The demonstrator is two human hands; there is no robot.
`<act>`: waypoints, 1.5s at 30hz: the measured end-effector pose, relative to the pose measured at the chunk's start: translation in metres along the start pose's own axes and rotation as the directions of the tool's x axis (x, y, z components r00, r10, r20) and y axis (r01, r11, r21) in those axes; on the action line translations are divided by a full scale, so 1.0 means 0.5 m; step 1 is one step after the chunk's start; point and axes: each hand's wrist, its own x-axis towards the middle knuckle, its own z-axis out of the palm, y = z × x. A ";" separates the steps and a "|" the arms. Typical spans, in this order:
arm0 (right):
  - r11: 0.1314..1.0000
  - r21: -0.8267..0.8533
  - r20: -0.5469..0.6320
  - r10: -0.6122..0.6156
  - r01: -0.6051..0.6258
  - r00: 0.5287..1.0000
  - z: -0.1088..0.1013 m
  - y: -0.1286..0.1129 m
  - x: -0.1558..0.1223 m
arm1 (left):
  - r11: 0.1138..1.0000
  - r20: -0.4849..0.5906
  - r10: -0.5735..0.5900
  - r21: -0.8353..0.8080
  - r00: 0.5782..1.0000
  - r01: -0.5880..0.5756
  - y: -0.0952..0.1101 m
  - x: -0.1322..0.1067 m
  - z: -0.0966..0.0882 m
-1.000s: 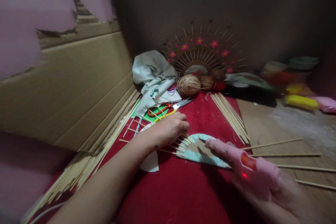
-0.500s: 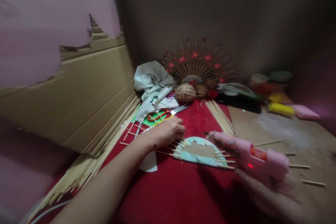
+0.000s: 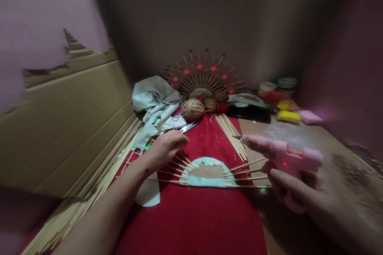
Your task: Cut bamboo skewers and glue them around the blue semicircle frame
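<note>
My right hand (image 3: pixel 311 197) is wrapped round a pink hot glue gun (image 3: pixel 303 159), its red light on and its nozzle pointing left. Below and left of the nozzle lies a half-round piece (image 3: pixel 206 182) of cardboard edged with pale blue-green cloth, flat on the red cloth. Thin wooden sticks (image 3: pixel 245 171) fan out from both its sides. My left hand (image 3: pixel 169 147) hovers over the left-hand sticks, fingers curled together; whatever they may hold is hidden. Beyond that hand, scissors (image 3: pixel 190 126) are partly covered.
Behind stand a flowered stick fan (image 3: pixel 206 72), yarn balls (image 3: pixel 193 108) and crumpled pale cloth (image 3: pixel 155 93). Loose sticks (image 3: pixel 229 131) lie right of centre. A cardboard sheet (image 3: pixel 74 127) leans at left above bundled sticks (image 3: pixel 86 211). Yellow (image 3: pixel 289 116) and pink packets (image 3: pixel 311 117) sit back right.
The view has swung right, so the scene sits further left. The glue gun is now further from the half-round piece. My left hand has shifted slightly away from that piece.
</note>
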 end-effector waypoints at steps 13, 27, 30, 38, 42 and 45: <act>0.994 0.101 0.008 -0.029 0.028 1.000 -0.017 0.025 0.011 | 0.944 0.327 0.323 -0.038 0.888 -0.329 0.079 0.231 0.108; 0.998 0.062 -0.007 -0.017 0.017 1.000 -0.032 0.024 0.016 | 0.818 0.423 0.506 0.039 0.751 -0.574 0.073 0.255 0.136; 0.998 0.060 -0.007 -0.034 0.034 0.999 -0.030 0.021 0.017 | 0.784 0.432 0.518 0.104 0.738 -0.611 0.084 0.247 0.122; 0.996 0.089 0.054 -0.027 0.022 0.998 -0.024 0.026 0.012 | 0.926 0.398 0.329 0.042 0.856 -0.375 0.065 0.179 0.009; 0.995 0.093 0.079 0.024 -0.031 0.997 -0.014 0.019 0.008 | 0.966 0.337 0.206 0.081 0.919 -0.246 0.034 0.121 -0.040; 0.992 0.116 0.098 0.035 -0.046 0.995 0.005 0.008 0.002 | 0.981 0.309 0.166 0.042 0.936 -0.187 0.019 0.082 -0.056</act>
